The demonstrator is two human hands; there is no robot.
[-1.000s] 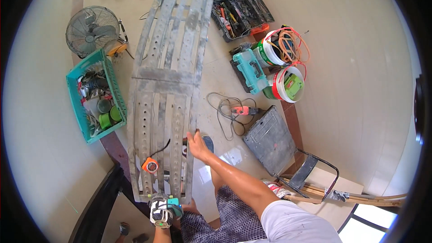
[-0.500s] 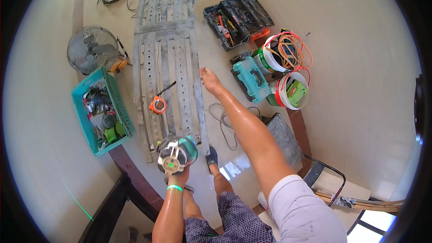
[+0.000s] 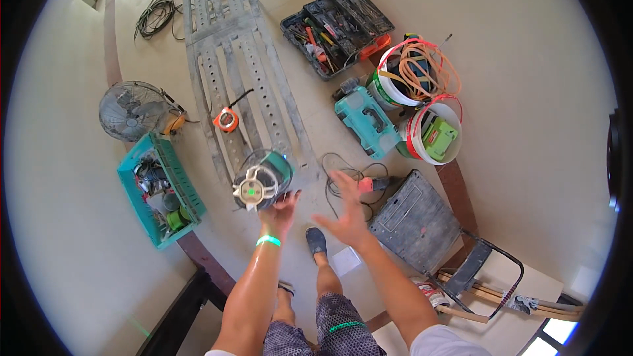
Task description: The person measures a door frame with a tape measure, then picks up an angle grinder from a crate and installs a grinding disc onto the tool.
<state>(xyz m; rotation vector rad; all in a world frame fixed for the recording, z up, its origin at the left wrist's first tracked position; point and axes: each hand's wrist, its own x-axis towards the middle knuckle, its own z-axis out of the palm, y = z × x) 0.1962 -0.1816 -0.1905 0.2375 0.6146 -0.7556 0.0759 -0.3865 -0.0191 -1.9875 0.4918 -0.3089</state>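
My left hand (image 3: 281, 213) holds a laser level (image 3: 274, 170) from below, with its teal side and pale cage-like end turned up. The hand partly hides behind the level. A green laser line falls across my left wrist and my shorts. To the right, my right hand (image 3: 345, 214) is empty, its fingers spread. It is nearest to the level and to a grey cable (image 3: 328, 191) on the floor. Beyond the level stretches a dusty grey metal work platform (image 3: 231, 69) with perforated slats. An orange tape measure (image 3: 226, 120) lies on it.
Left of the platform are a fan (image 3: 132, 112) and a teal crate (image 3: 132, 207) of tools. At right stand an open black toolbox (image 3: 339, 26), a teal case (image 3: 366, 122), two white buckets (image 3: 389, 92) and a grey hand cart (image 3: 415, 221). Coiled black cable (image 3: 158, 13) lies far left.
My right hand has drawn back from the platform's right edge toward the laser level, fingers spreading. The left hand has lifted the level farther forward. The view has shifted.
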